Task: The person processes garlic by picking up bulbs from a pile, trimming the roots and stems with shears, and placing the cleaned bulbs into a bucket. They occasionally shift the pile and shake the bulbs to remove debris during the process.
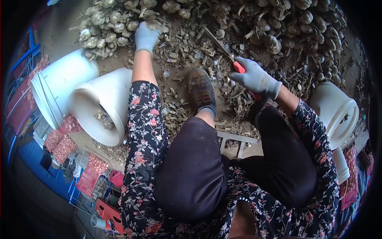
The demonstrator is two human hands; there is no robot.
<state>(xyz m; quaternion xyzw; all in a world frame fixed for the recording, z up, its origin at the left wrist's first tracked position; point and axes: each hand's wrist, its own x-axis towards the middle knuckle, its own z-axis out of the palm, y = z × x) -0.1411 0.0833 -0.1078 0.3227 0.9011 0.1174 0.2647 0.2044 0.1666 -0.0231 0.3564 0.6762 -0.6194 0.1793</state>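
My left hand (145,38), in a pale grey glove, reaches to the near edge of the garlic pile. Its fingers are closed around what looks like a dirty garlic bulb (157,26), blurred and partly hidden. In a matching glove, my right hand (256,75) grips a knife (219,44) by its red handle. The long, narrow blade points up and left over the litter of cut stems and peel. Several garlic bulbs (113,18) lie to the left of my left hand.
A large heap of garlic (278,24) spans the far right. White buckets lie tipped at left (115,131) and right (346,127); another white bucket (73,75) lies farther left. Net sacks of bulbs (63,149) stand beyond. Between my feet are trimmings (234,99) and a metal frame (238,138).
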